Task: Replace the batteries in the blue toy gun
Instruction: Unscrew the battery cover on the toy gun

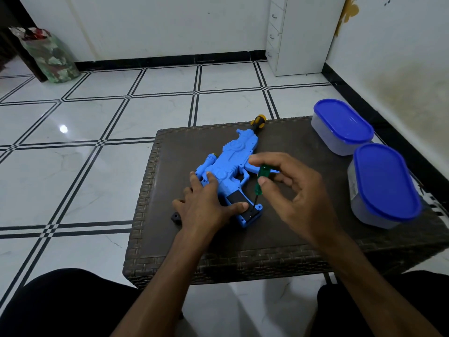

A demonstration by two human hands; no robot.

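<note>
Right of the right hand (289, 190) pinching the green screwdriver (261, 177), bare table (279, 237) lies open up to two blue-lidded tubs (385, 183). Left, the left hand (206, 203) and toy gun (228, 166) block passage.

On the table — 1 blue toy gun (227, 164), 2 screwdrivers (261, 177) (257, 121), 2 lidded tubs (342, 126) (385, 186), 1 small black piece (176, 217).

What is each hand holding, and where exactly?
Right hand pinches the green screwdriver by its handle. Left hand holds nothing; it presses flat on the blue toy gun.

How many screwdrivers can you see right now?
2: a green screwdriver pinched in the right hand, tip at the toy gun grip; a yellow-black screwdriver beyond its muzzle.
</note>
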